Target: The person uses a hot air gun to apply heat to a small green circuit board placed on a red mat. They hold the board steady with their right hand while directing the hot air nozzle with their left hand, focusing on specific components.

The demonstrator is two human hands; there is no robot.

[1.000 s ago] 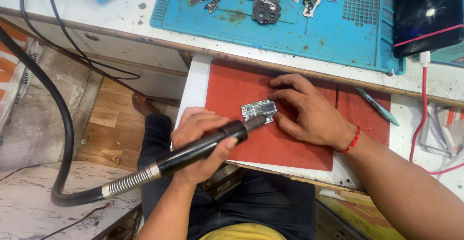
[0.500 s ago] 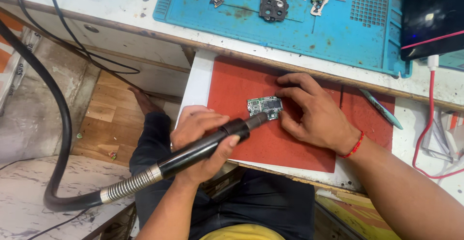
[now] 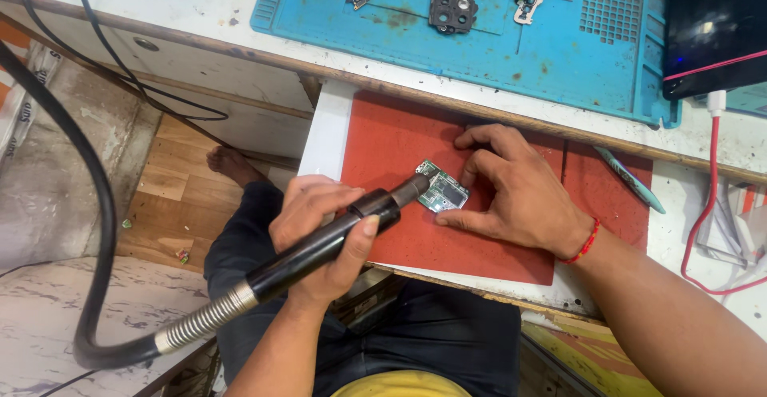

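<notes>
Wood floor at 9 o'clock, red mat [image 3: 399, 145] centre, blue mat [image 3: 559, 45] at 12 holding loose metal parts | left hand [image 3: 323, 233] clenched round black hot-air handpiece [image 3: 319, 245], nozzle at circuit board [image 3: 442, 190] | right hand [image 3: 515, 189] fingers spread, pinning board on red mat

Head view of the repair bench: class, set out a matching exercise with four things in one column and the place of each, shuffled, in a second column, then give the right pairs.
Things:
1. small circuit board
2. black hot-air handpiece
3. blue work mat
4. red cable

Places:
A. on the white bench top, strewn with small metal parts
B. gripped in the left hand, nozzle at the board
C. at the right edge, running down from a white plug
D. on the red mat, pinned by the right hand

Pairs: 1-D, 2-B, 3-A, 4-C
</notes>
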